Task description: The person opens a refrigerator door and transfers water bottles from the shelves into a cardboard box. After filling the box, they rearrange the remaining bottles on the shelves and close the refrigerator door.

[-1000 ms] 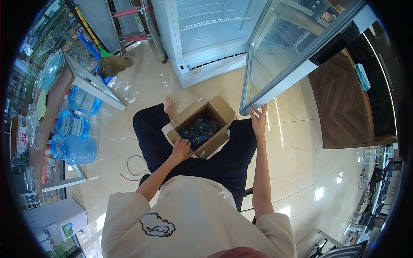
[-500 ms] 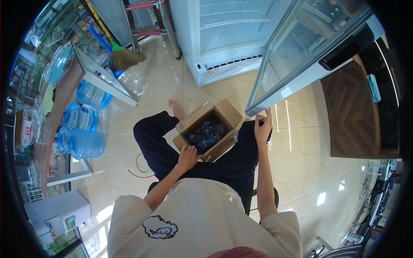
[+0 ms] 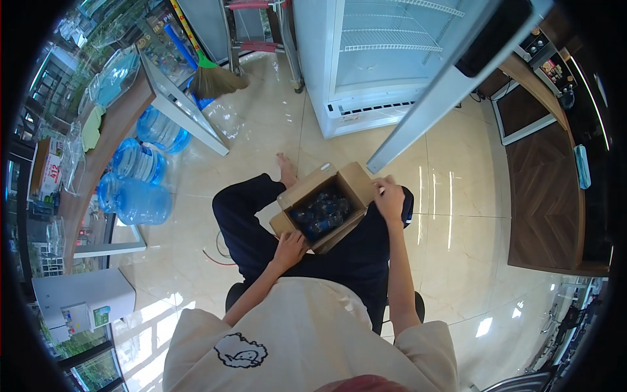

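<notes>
A person in a cream shirt (image 3: 287, 326) and dark trousers (image 3: 236, 215) is sitting with an open cardboard box (image 3: 308, 185) between the legs, its flaps standing out and what look like clear plastic bottles (image 3: 323, 212) lying jumbled inside. The box is pointing its long axis slantwise, from beside the left hand (image 3: 289, 249) at its near left end toward the right hand (image 3: 390, 201) at its far right end. The bottles are lying ahead and to the right of the left fingers, and to the left of and slightly nearer the body than the right fingers, with the left hand being the nearer of the two. The left forearm is slanting forward and inward, the palm facing down and the fingers resting bent and close together on the near left corner; whether they are gripping the cardboard cannot be told. The right arm is stretching almost straight ahead, the wrist bending inward and the fingers curling beside the right-hand flap (image 3: 356, 181), thumb and forefinger drawing close; whether they are pinching anything cannot be made out. Just beyond that hand, the fridge door (image 3: 424, 114) is standing open, its lower corner hanging near the flap, while the fridge (image 3: 317, 72) is showing wire shelves (image 3: 392, 40) and blue water jugs (image 3: 145, 202) are sitting off to the left
</notes>
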The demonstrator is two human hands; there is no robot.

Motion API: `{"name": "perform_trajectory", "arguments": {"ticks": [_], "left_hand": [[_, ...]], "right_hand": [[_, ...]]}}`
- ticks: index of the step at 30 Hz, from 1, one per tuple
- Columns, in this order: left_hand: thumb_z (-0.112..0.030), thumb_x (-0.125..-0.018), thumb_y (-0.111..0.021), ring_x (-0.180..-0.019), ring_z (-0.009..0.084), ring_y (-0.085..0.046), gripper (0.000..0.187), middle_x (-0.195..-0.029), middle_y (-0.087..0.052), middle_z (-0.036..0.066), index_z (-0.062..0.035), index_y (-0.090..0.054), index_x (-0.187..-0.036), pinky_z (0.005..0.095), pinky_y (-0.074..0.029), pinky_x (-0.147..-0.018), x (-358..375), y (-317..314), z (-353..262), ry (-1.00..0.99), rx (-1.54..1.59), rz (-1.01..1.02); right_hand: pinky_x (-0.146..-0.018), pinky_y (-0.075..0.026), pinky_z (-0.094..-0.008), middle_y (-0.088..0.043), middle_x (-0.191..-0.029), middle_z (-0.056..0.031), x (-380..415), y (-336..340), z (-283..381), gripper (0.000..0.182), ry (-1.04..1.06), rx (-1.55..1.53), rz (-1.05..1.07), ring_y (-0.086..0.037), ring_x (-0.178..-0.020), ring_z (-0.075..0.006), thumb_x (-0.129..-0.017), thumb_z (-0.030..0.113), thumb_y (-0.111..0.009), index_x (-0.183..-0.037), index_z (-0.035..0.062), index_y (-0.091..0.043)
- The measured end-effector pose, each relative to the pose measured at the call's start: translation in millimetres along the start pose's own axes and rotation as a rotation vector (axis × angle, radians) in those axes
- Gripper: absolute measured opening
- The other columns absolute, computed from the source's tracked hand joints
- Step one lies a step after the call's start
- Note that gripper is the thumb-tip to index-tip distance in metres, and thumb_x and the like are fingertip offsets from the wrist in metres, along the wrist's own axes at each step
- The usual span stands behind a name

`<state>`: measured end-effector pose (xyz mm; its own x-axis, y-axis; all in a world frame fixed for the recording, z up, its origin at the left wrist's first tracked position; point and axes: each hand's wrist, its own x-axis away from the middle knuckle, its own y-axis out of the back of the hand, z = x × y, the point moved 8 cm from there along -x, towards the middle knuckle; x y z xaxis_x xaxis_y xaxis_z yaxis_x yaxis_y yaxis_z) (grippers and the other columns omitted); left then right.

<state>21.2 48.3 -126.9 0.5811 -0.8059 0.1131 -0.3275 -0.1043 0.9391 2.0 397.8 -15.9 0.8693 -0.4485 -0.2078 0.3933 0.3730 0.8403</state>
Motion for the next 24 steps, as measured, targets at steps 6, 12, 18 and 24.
{"name": "perform_trajectory", "arguments": {"ticks": [6, 12, 18, 24], "left_hand": [[-0.023, -0.089, -0.075, -0.129, 0.0445, -0.047, 0.058, -0.136, -0.049, 0.027, 0.0055, -0.049, -0.133, 0.0488, -0.038, -0.109, 10, 39, 32, 0.403, 0.288, -0.261], [-0.023, -0.09, -0.074, -0.126, 0.0523, -0.047, 0.074, -0.139, -0.044, 0.04, 0.0138, -0.037, -0.143, 0.0545, -0.038, -0.112, 8, -2, 78, 0.602, 0.267, -0.368], [-0.022, -0.091, -0.071, -0.123, 0.0521, -0.053, 0.074, -0.131, -0.052, 0.04, 0.0197, -0.036, -0.141, 0.0538, -0.042, -0.109, -26, -8, 78, 0.645, 0.236, -0.064], [-0.018, -0.094, -0.067, -0.119, 0.0499, -0.058, 0.047, -0.124, -0.058, 0.039, 0.0198, -0.056, -0.121, 0.054, -0.045, -0.105, -64, -23, 62, 0.559, 0.099, 0.183]], "right_hand": [[-0.077, -0.057, -0.045, -0.071, -0.098, -0.0111, 30, -70, 60, 0.021, 0.05, -0.271, 0.233, -0.071, -0.087, -0.0325, -0.085, 0.007, -0.063, -0.103, 0.0124, -0.072], [-0.08, -0.058, -0.046, -0.072, -0.104, -0.0154, 127, -212, 77, 0.027, 0.215, -0.318, 0.692, -0.071, -0.096, -0.0355, -0.089, 0.012, -0.059, -0.114, 0.0119, -0.068], [-0.083, -0.056, -0.0497, -0.074, -0.101, -0.0195, 178, -240, 85, 0.03, 0.279, -0.013, 0.832, -0.072, -0.096, -0.0367, -0.092, 0.019, -0.058, -0.118, 0.0076, -0.066], [-0.086, -0.05, -0.0424, -0.074, -0.086, -0.0176, 148, -197, 52, 0.025, 0.164, 0.091, 0.697, -0.073, -0.084, -0.0337, -0.091, 0.014, -0.058, -0.11, 0.0043, -0.07]]}}
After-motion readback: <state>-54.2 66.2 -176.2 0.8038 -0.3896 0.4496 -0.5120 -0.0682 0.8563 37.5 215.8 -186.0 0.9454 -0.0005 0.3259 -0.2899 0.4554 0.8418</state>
